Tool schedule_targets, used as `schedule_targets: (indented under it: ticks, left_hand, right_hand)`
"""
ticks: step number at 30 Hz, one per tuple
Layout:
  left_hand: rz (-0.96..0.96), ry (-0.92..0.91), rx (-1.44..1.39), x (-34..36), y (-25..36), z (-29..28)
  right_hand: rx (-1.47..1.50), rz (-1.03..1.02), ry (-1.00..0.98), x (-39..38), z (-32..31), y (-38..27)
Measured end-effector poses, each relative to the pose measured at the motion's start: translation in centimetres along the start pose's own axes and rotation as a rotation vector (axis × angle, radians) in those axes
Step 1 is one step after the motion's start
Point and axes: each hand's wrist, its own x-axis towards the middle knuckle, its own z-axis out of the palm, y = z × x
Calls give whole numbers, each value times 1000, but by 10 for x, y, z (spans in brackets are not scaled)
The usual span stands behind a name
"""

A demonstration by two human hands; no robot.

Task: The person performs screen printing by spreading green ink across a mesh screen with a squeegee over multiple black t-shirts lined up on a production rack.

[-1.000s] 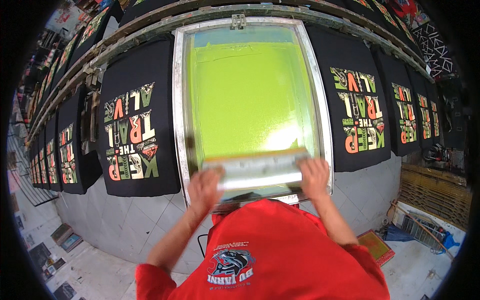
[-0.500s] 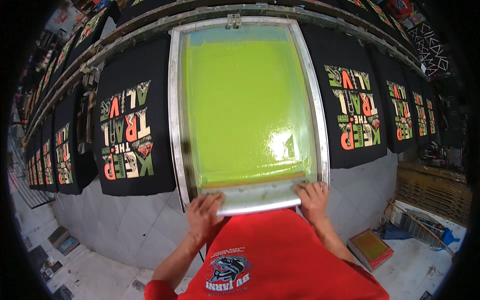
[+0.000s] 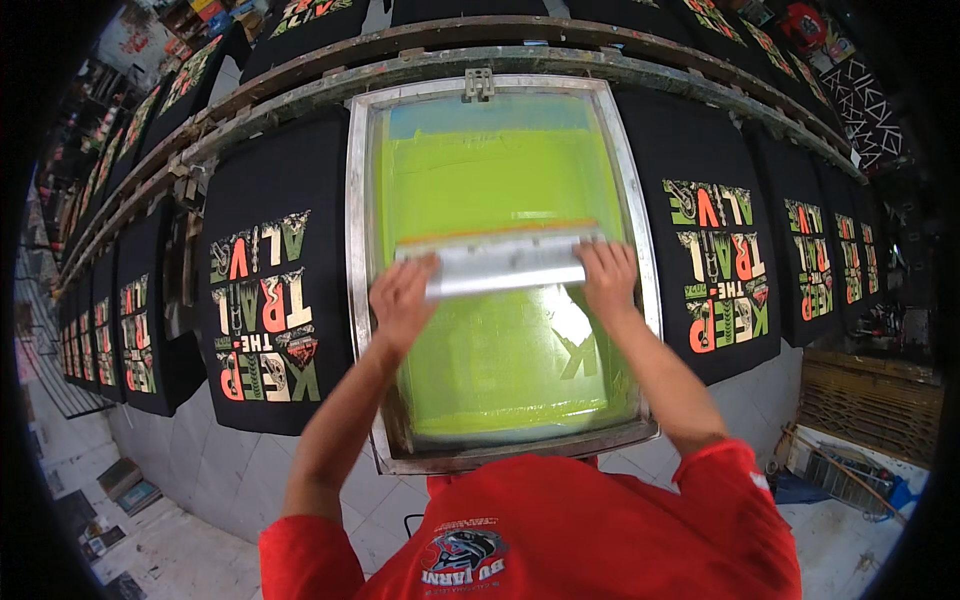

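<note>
My left hand (image 3: 403, 297) and my right hand (image 3: 608, 280) grip the two ends of a wide metal squeegee (image 3: 505, 265), fingers wrapped over it. Its orange blade edge faces away from me and lies against the green ink (image 3: 490, 175) on the mesh. Around the mesh runs the metal frame of the printing screen (image 3: 357, 210), held at its far edge by a small hinge clamp (image 3: 479, 84). On my side of the squeegee the ink is a thinner, shiny layer, with part of a design showing at the lower right. What lies under the screen is hidden.
Printed black T-shirts hang flat on both sides, the nearest being a left shirt (image 3: 275, 190) and a right shirt (image 3: 690, 150). A long wooden rail (image 3: 300, 85) crosses behind the screen. Tools and a blue cloth (image 3: 800, 487) lie on the floor at right.
Both hands have pushed the squeegee away from me, from the screen's near end to about its middle. My arms are stretched further forward. The ink behind the squeegee looks thinner.
</note>
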Motion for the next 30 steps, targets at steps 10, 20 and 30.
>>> schedule_targets:
  ticks: [10,20,30]
  left_hand:
    - [-128,-616,151,253,-88,-12]
    - [-151,-354,133,177,-44,-17]
    - [20,-219,-95,-164,118,-110]
  right_hand:
    - [-38,59,-747,230,36,86]
    - [4,81,-373,140,38,56]
    - [90,54,-302,-136,-172,-90]
